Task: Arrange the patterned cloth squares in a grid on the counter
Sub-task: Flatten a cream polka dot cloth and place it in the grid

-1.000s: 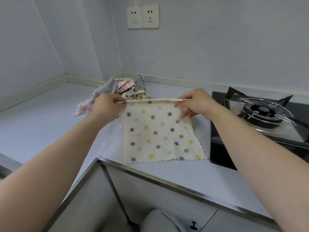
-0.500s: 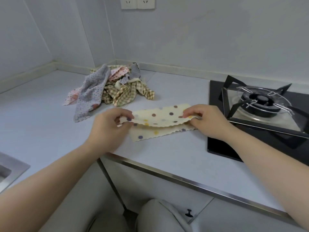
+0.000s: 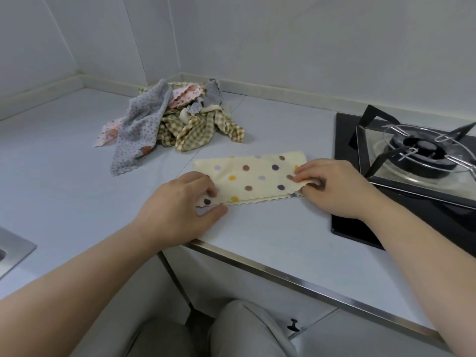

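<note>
The dotted cloth (image 3: pixel 257 176) lies folded in half at frame centre on the counter (image 3: pixel 64 176). The left hand (image 3: pixel 180 204) pinches its lower-left corner, the right hand (image 3: pixel 332 186) its right end. Behind, upper left, sits the cloth pile (image 3: pixel 175 119); the stove (image 3: pixel 412 155) is at right.

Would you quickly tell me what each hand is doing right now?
Left hand: pinching the left corner of the polka-dot cloth.
Right hand: pinching its right corner.

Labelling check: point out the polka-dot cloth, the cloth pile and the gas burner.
polka-dot cloth (image 3: pixel 253 176), head view, top layer.
cloth pile (image 3: pixel 195 135), head view, checked cloth.
gas burner (image 3: pixel 422 146), head view, black centre.
</note>
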{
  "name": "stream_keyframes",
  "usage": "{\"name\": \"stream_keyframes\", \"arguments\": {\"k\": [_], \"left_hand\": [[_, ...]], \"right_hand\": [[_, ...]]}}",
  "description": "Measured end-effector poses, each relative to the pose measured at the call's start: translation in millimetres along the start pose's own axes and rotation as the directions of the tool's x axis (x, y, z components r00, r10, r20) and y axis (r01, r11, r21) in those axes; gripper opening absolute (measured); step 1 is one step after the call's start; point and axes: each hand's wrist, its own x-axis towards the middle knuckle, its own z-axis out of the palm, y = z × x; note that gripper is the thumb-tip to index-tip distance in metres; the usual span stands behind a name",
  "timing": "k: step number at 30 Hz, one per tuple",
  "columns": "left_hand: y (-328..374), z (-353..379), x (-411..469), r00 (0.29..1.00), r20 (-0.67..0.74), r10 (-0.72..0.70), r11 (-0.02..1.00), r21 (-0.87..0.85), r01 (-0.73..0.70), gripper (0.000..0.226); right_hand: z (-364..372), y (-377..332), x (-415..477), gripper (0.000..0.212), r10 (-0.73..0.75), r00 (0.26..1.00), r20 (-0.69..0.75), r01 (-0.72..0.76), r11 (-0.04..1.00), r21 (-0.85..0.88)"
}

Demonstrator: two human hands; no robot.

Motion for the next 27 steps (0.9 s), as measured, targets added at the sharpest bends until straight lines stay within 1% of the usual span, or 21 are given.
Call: {"name": "stream_keyframes", "arguments": {"k": [1, 3, 4, 6, 9, 11, 13, 14, 17, 19, 22, 24, 27], "left_hand": [[-2, -2, 0, 1.0, -0.007, -0.002, 1.0, -0.008, 0.002, 0.027], [-5, -4, 1, 0.999, -0.029, 0.023, 1.0, 0.001, -0.023, 0.021], [-7, -5, 2, 0.998, -0.041, 0.048, 0.999, 0.023, -0.047, 0.017], [-9, -5, 3, 0.991, -0.072, 0.114, 0.99, 0.094, -0.108, 0.014], [-14, -6, 8, 0.973, -0.118, 0.2, 0.949, 0.269, -0.162, 0.019], [-16, -7, 10, 0.966, -0.112, 0.231, 0.928, 0.323, -0.185, 0.021], [-17, -7, 10, 0.962, -0.07, 0.266, 0.923, 0.306, -0.233, 0.025], [-16, -6, 9, 0.965, -0.049, 0.257, 0.933, 0.273, -0.235, 0.028], [-11, -8, 7, 0.987, -0.039, 0.156, 0.972, 0.186, -0.146, 0.037], [-11, -10, 6, 0.991, -0.026, 0.135, 0.976, 0.173, -0.129, 0.037], [-12, -9, 6, 0.982, -0.015, 0.187, 0.964, 0.194, -0.181, 0.031], [-13, -7, 7, 0.972, -0.024, 0.234, 0.946, 0.235, -0.222, 0.023], [-14, -5, 6, 0.964, -0.039, 0.263, 0.938, 0.244, -0.246, 0.023]], "right_hand": [[-2, -1, -1, 0.024, 0.001, 0.999, 0.043, -0.001, 1.0, 0.004], [-5, -2, -4, 0.034, 0.003, 0.994, 0.108, -0.005, 1.0, 0.017], [-6, -2, -4, 0.037, 0.003, 0.994, 0.111, -0.006, 1.0, 0.022], [-4, -3, -3, 0.036, -0.011, 0.998, 0.07, 0.01, 1.0, 0.013], [-1, -6, -2, 0.026, -0.068, 0.997, 0.031, 0.069, 0.997, -0.021], [-1, -8, -3, 0.024, -0.075, 0.997, 0.032, 0.076, 0.997, -0.026], [-2, -8, -4, 0.025, -0.069, 0.997, 0.035, 0.071, 0.997, -0.037], [-3, -8, -4, 0.025, -0.065, 0.997, 0.036, 0.067, 0.997, -0.048], [-5, -9, -4, 0.027, -0.059, 0.998, 0.031, 0.061, 0.994, -0.092], [-6, -11, -4, 0.028, -0.047, 0.999, 0.025, 0.05, 0.993, -0.109], [-8, -9, -5, 0.025, -0.015, 0.999, 0.049, 0.018, 0.998, -0.062], [-10, -7, -6, 0.017, 0.004, 0.997, 0.074, -0.003, 1.0, -0.013], [-10, -5, -6, 0.012, 0.048, 0.995, 0.092, -0.051, 0.998, 0.024]]}}
